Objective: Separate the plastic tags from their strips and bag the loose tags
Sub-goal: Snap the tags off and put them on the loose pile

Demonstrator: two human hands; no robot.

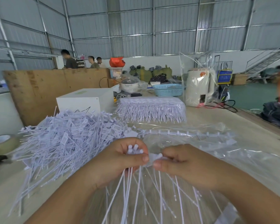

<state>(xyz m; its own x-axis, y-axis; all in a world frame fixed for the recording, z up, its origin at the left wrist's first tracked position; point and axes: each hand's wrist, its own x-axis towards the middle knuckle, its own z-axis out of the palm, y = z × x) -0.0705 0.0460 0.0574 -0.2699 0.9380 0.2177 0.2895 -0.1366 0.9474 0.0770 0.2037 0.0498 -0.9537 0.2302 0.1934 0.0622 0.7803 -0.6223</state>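
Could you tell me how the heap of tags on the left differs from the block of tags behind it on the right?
The loose heap lies tangled, its tails pointing every way; the stacked block is orderly, its tails parallel like a fringe. The heap lies bare on the table; the block seems wrapped in clear film. The heap spreads wide and low; the block is compact. Both are the same white plastic.

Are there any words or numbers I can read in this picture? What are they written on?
None can be read for sure.
White box: black handwritten marks on its front, half hidden by the pile of loose tags; unreadable.
Loose tags: tiny print, too small to read.
White kettle: orange sticker, too blurred to read.
Blue sign far back: yellowish marks, too blurred to read.
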